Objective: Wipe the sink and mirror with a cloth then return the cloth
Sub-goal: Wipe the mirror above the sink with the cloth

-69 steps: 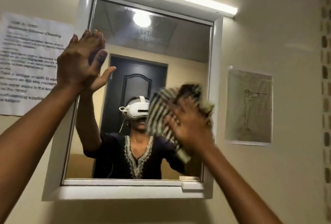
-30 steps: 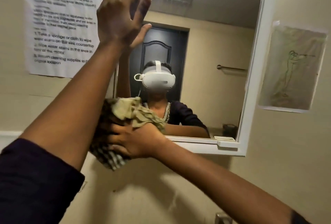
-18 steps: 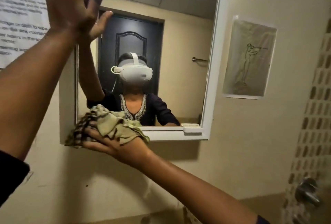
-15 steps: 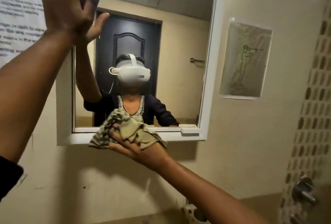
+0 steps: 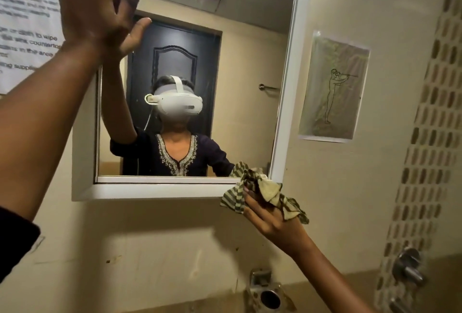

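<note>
- Two hands are in view, well apart from each other.
- The right hand (image 5: 268, 217) is closed on one bunched cloth (image 5: 262, 192), striped dark and pale, held up at the lower right corner of the mirror (image 5: 200, 67); the cloth overlaps the white frame (image 5: 155, 191) there, and loose corners hang to either side of the fingers.
- The left hand (image 5: 97, 10) is raised with fingers spread and straight, holding nothing, its palm flat against the mirror's upper left edge; its reflection meets it in the glass.
- One mirror hangs on the cream wall; the glass shows a person in a dark top with one white headset, one dark door behind and one rail.
- Two papers are stuck to the wall: a printed notice (image 5: 27, 20) left of the mirror, partly behind the left arm, and a line drawing (image 5: 333, 87) of a standing figure to the right.
- Below, one metal fitting (image 5: 267, 292) sits on the wall under the right forearm.
- One metal knob (image 5: 408, 269) sticks out from the tiled strip at far right.
</note>
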A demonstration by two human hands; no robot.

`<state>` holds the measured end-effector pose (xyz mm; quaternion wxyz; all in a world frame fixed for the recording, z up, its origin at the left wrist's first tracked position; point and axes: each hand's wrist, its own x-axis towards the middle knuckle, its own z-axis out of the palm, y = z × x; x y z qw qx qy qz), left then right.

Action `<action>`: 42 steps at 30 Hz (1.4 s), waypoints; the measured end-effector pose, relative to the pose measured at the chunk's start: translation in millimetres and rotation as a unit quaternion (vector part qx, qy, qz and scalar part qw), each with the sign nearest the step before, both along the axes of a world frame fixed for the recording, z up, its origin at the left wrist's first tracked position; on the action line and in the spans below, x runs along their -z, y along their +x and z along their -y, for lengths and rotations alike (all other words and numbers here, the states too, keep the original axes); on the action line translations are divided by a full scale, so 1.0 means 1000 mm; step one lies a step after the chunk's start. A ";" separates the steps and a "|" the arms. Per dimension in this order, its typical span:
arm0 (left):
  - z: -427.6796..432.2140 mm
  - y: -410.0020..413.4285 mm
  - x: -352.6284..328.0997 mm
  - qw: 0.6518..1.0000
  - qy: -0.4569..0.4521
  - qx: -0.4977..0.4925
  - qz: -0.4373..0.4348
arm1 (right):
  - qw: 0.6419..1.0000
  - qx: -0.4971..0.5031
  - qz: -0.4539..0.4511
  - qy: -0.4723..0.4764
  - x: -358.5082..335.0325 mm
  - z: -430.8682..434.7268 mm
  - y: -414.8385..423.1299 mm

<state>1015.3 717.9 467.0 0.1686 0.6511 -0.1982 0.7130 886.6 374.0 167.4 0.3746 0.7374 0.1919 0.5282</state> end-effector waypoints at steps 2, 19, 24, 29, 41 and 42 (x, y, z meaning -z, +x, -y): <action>0.000 -0.003 0.001 1.000 0.003 -0.001 0.004 | 0.999 -0.007 -0.005 0.043 0.005 0.007 -0.006; 0.002 0.001 -0.001 1.000 0.003 0.002 0.029 | 0.788 -0.231 -0.007 0.571 -0.062 -0.018 0.035; 0.006 0.000 -0.001 0.999 -0.016 0.010 0.032 | 0.851 -0.131 0.042 0.507 -0.180 -0.018 0.048; 0.005 0.003 -0.002 0.999 -0.019 0.024 0.044 | 0.865 -0.116 0.120 0.474 -0.319 -0.022 0.058; 0.001 -0.002 -0.004 0.979 -0.043 0.174 0.092 | 0.933 -0.119 0.099 0.325 -0.423 -0.169 0.095; 0.001 -0.003 -0.004 0.980 -0.044 0.172 0.092 | 0.948 -0.121 0.082 0.283 -0.418 -0.193 0.096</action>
